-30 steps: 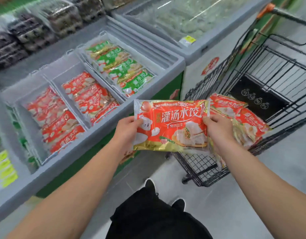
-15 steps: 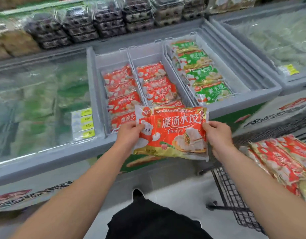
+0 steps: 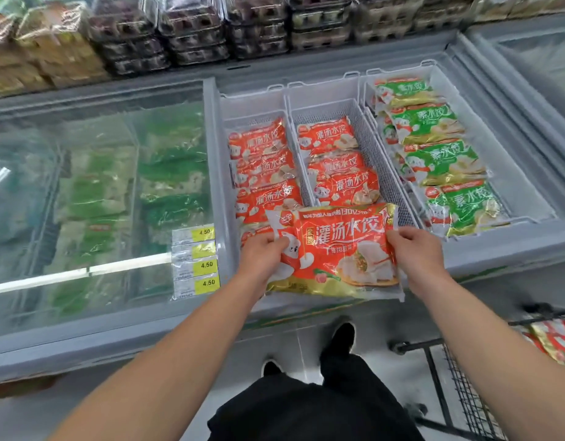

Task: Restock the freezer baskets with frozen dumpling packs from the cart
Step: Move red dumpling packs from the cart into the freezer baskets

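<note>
Both hands, left hand (image 3: 264, 253) and right hand (image 3: 414, 249), pinch the red dumpling pack (image 3: 333, 249) by its side edges; better lower it flat into the middle basket (image 3: 373, 144), on the front gap.

Bright orange-red on the held dumpling pack (image 3: 335, 249), white lettering across it, a gold band along the bottom edge, white cartoon figure at the left. Same orange-red packs in the left basket (image 3: 262, 173) and the middle basket (image 3: 338, 163), both baskets pale grey-white mesh. Green packs (image 3: 440, 160) with white lettering and gold trim fill the right basket. Freezer frame (image 3: 497, 249) is light grey. Yellow price tags (image 3: 204, 265) with dark numbers. Black trousers (image 3: 306, 412), black shoes (image 3: 341, 335), black wire cart (image 3: 459, 389).
</note>
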